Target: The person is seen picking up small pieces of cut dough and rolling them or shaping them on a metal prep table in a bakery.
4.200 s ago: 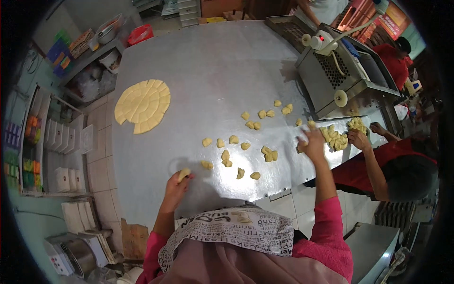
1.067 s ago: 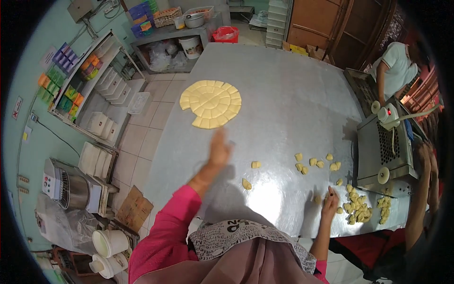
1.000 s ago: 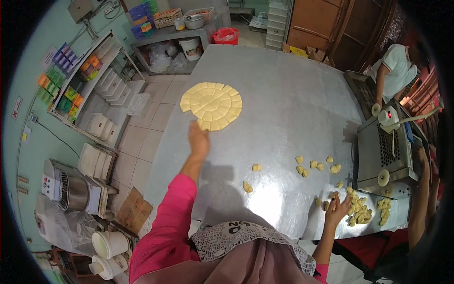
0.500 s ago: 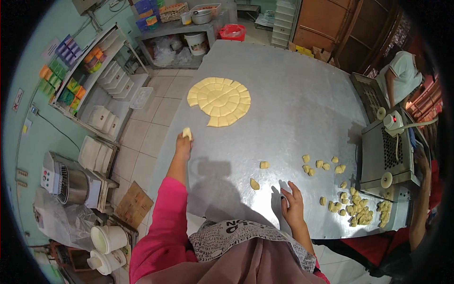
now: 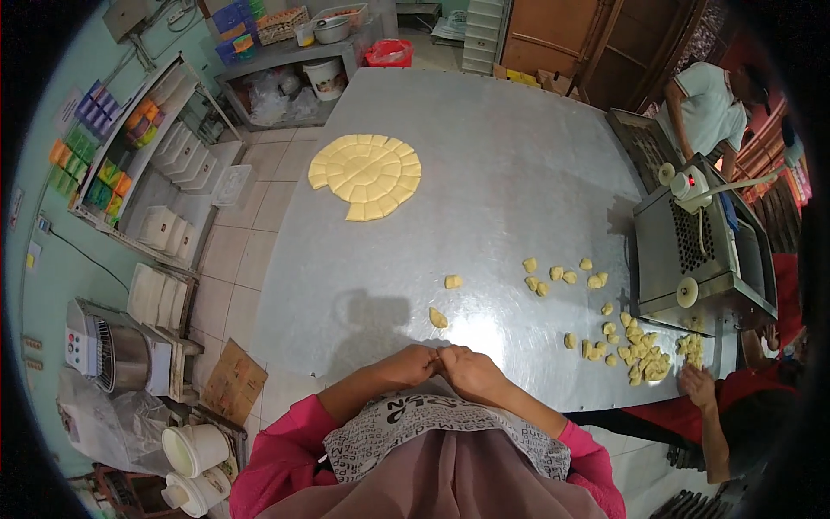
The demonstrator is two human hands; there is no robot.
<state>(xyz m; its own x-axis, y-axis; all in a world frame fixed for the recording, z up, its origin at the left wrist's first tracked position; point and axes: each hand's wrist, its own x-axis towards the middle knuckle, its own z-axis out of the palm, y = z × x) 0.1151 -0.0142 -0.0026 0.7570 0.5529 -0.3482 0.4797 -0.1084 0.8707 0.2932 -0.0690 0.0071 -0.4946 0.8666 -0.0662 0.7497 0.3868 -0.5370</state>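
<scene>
Dough round (image 5: 367, 176): seen flat on the far left part of the desk (image 5: 484, 182), cut into blocks, notched at its near-left edge. Saw two loose dough pieces (image 5: 438, 317) nearer, apart from each other; farther right, more scattered dough lumps (image 5: 569, 277), then a larger dough heap (image 5: 647, 355) near the steel machine (image 5: 705, 259). Found left hand (image 5: 415, 365) and right hand (image 5: 469, 372) touching at the near edge, fingers curled inward; could not tell whether grasping dough or merely clenched (too much hidden behind the knuckles). Judged the step in hand to be dividing dough into small pieces; judged the next move to call for parting the hands and setting down anything held, clear of its neighbours.

Among containers, noted a red tub (image 5: 389, 55) lined with clear plastic beyond the far-left corner, and a white bucket (image 5: 325, 80) beside clear bags (image 5: 268, 102), contents unseen. Noted also an open pail (image 5: 212, 448) at lower left, with something pale inside, and a steel mixer bowl (image 5: 130, 356), filling impossible to make out
</scene>
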